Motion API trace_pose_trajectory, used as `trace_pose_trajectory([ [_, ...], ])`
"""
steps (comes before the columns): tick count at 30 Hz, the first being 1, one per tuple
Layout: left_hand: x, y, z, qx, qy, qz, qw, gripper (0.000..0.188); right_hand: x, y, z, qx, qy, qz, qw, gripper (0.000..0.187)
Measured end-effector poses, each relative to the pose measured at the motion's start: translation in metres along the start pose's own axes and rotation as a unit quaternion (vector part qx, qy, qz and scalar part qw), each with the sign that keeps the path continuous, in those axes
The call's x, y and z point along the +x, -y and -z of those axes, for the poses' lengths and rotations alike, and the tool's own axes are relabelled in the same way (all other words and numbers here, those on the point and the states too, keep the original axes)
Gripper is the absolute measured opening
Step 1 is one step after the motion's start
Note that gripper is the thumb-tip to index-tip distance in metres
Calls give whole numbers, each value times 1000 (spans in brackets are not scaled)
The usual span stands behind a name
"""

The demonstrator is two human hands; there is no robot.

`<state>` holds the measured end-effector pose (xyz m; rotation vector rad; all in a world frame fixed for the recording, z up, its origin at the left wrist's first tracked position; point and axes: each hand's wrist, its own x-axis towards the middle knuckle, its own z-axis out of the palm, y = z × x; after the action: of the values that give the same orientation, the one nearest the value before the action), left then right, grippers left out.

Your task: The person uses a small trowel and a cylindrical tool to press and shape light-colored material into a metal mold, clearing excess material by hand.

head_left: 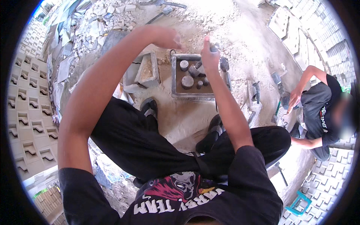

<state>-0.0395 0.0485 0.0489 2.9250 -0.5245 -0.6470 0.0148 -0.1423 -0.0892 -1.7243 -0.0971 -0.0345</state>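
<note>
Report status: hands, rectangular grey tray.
Left hand raised near rectangular grey tray. Right hand over its far side, grip unclear. Grey cylinders inside. Right forearm hides tray partly.

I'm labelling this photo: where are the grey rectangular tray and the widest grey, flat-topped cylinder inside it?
Grey rectangular tray (193, 95), head view: near wall.
Widest grey, flat-topped cylinder (187, 81), head view: top face.

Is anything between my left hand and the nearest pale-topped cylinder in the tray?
Only the tray's far rim shows between the left hand and that cylinder. This view doesn't settle whether the hand is above the rim's height.
</note>
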Motion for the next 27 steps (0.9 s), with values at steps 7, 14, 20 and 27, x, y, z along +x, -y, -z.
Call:
trace_pose_trajectory([
  [7, 1, 7, 0, -10, 7, 4, 1000, 58, 31, 10, -21, -52, -38, 32, 997, 64],
  [14, -17, 23, -7, -22, 9, 14, 1000, 59, 19, 26, -39, -104, 2, 85, 991, 60],
  [20, -13, 20, -3, -6, 15, 19, 1000, 60, 35, 31, -46, -48, -34, 8, 998, 56],
  [27, -7, 24, -10, -1, 29, 14, 999, 56, 21, 32, -47, -59, -34, -22, 997, 57],
])
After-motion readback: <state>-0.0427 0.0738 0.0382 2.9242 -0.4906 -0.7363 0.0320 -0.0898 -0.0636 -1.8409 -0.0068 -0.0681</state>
